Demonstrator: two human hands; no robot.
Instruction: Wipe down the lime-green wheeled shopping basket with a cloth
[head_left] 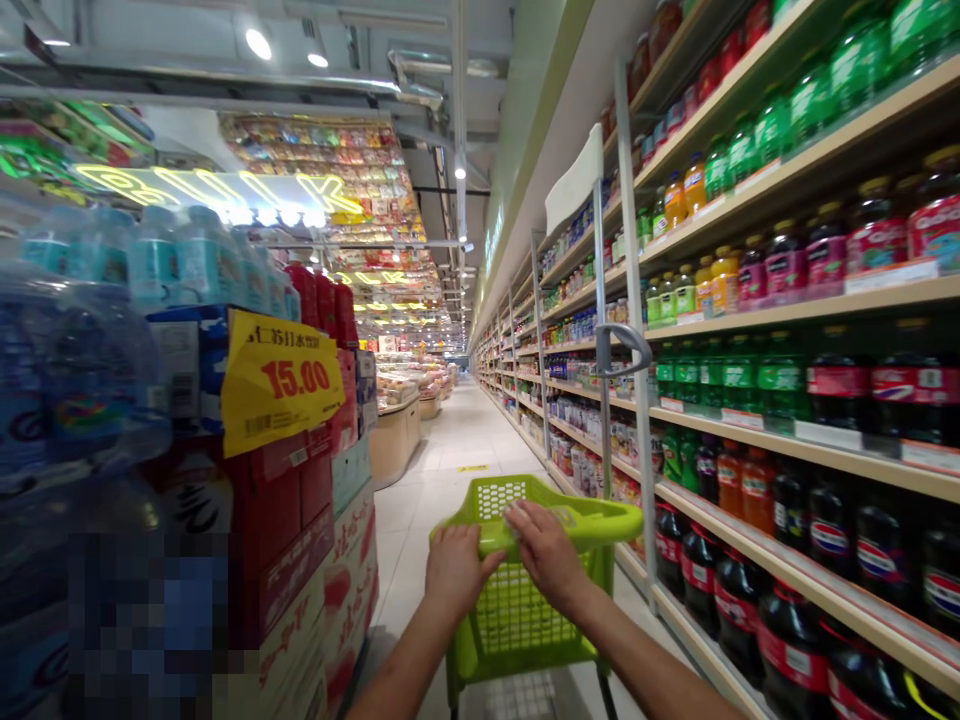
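A lime-green plastic shopping cart (517, 600) stands in front of me at the lower middle of the head view, its basket pierced with mesh holes. My left hand (456, 570) is wrapped over the left part of its handlebar (600, 522), thumb toward the middle. Just to the right, my right hand (544, 545) grips the same bar near its middle, fingers curled over the top. Between the hands there is only a narrow gap. Most of the cart's inside is hidden behind the bar and my hands.
Tall shelves (750, 410) of drink bottles line the right side, with a metal post with a grey loop (622, 348) jutting out. Stacked drink cartons (292, 520) with a yellow price sign (281, 380) crowd the left. A pale tiled aisle (457, 430) runs ahead past bulk bins (397, 440).
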